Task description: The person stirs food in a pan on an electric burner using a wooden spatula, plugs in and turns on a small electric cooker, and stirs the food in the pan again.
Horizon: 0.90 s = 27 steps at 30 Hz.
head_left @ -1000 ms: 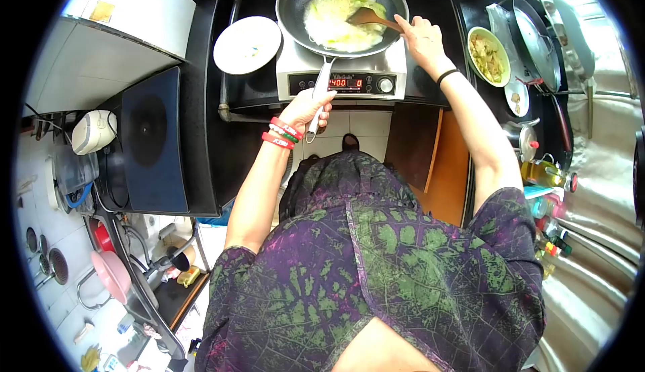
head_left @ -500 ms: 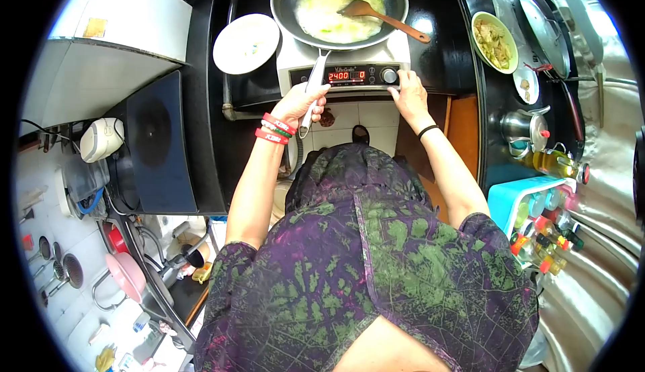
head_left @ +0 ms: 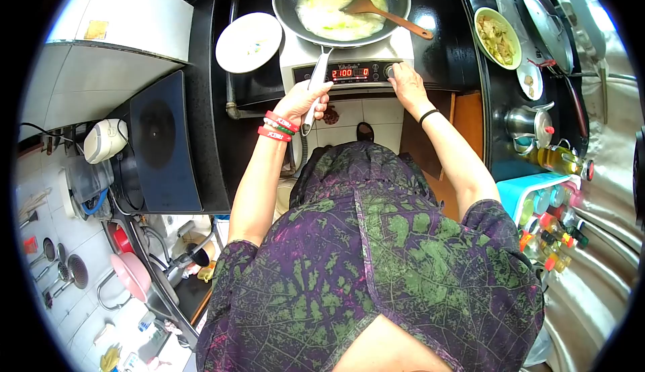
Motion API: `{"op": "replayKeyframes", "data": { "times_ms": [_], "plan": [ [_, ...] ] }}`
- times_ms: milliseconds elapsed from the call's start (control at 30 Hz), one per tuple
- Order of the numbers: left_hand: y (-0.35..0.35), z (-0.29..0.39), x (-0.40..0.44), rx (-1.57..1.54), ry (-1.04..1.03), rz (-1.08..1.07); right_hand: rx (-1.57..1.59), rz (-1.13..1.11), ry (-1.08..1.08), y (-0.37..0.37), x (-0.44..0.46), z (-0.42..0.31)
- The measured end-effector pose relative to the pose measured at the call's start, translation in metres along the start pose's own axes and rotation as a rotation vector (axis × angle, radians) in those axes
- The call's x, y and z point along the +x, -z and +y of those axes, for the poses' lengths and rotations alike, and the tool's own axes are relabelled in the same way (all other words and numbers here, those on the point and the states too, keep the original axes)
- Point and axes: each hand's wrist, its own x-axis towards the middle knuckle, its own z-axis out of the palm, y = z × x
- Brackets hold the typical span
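Note:
My left hand (head_left: 306,102) is wrapped round the pale handle (head_left: 318,73) of a dark frying pan (head_left: 287,9). The pan sits on a silver induction cooker (head_left: 290,50) whose red display reads 2100 and 0. Pale food with green pieces (head_left: 336,11) lies in liquid in the pan. A wooden spatula (head_left: 396,19) rests in it, its handle over the right rim, untouched. The fingers of my right hand (head_left: 408,86) are closed on the control knob (head_left: 390,71) at the right end of the cooker's panel.
A white plate (head_left: 235,46) stands left of the cooker. On the right counter are a bowl of food (head_left: 498,39), a small dish (head_left: 529,83), a metal kettle (head_left: 521,120), an oil bottle (head_left: 561,160) and a blue rack (head_left: 514,191) with several jars. A pink basin (head_left: 131,274) is at lower left.
My right hand let go of the spatula, which stayed in the pan, and came down to the knob. The display changed from 2400 to 2100. My left hand kept hold of the handle.

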Motion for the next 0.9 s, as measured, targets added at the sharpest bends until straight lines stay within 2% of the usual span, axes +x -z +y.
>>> {"op": "replayKeyframes", "data": {
  "times_ms": [400, 500, 567, 600, 633, 700, 767, 867, 900],
  "plan": [
    [0.001, -0.002, 0.001, 0.01, -0.005, 0.001, -0.001, 0.063, 0.008, 0.028, -0.003, -0.015],
    [0.001, -0.001, 0.0, 0.029, -0.01, 0.005, -0.141, 0.213, 0.126, 0.065, 0.007, -0.037],
    [0.0, 0.0, -0.001, 0.027, -0.011, 0.011, -0.327, 0.453, 0.144, 0.098, 0.027, -0.042],
    [0.0, 0.0, 0.0, 0.029, -0.017, 0.009, -0.299, 0.485, 0.117, 0.105, 0.041, -0.038],
    [0.0, -0.001, 0.001, 0.026, -0.014, 0.008, -0.36, 0.44, 0.08, 0.104, 0.053, -0.028],
    [0.001, -0.001, 0.0, 0.036, -0.008, 0.012, -0.351, 0.198, -0.043, 0.09, 0.07, -0.007],
    [0.0, 0.001, -0.001, 0.027, 0.001, 0.009, -0.279, 0.171, -0.04, 0.081, 0.084, 0.009],
    [0.0, 0.0, -0.001, 0.012, -0.006, 0.006, -0.255, 0.07, 0.199, 0.102, 0.099, 0.005],
    [0.0, 0.0, -0.001, -0.003, -0.003, 0.003, -0.259, 0.071, 0.2, 0.115, 0.102, 0.001]
  ]
}}
